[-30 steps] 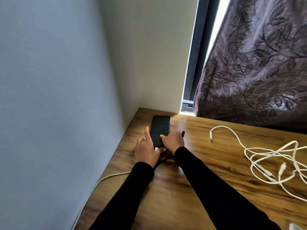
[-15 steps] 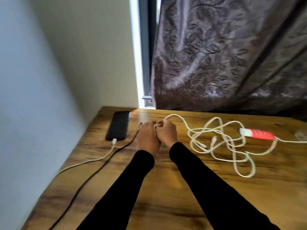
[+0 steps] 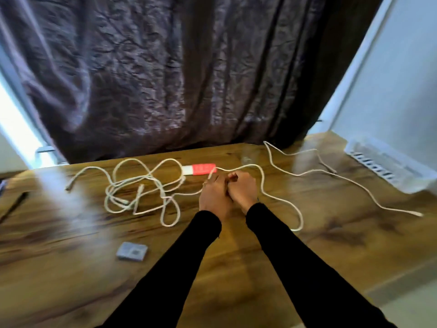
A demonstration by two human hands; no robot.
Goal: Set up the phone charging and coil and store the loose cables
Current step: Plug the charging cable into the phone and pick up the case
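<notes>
Two hands: the left hand [image 3: 214,195] and the right hand [image 3: 242,189] sit close together on the wooden desk [image 3: 71,245], knuckles touching.
Grip: both have curled fingers, and they seem to pinch the white cable [image 3: 281,204] between them; it is blurry, so this is my guess.
Where the cable goes: it loops from the hands out to the right and back near the right sleeve.
Other cables: a tangled white pile [image 3: 142,190] lies to the left, and a thin cable [image 3: 331,174] lies well apart on the right.
Red and white thing: a little plug block [image 3: 201,168] sits just behind the hands.
How to do it well: I think they should make even, round loops and pull slowly so nothing knots.
Small grey box [image 3: 132,250]: it rests near the left sleeve.
What changed: the phone was in view a moment ago, now it is out of view to the left; the hands have moved right along the desk.
</notes>
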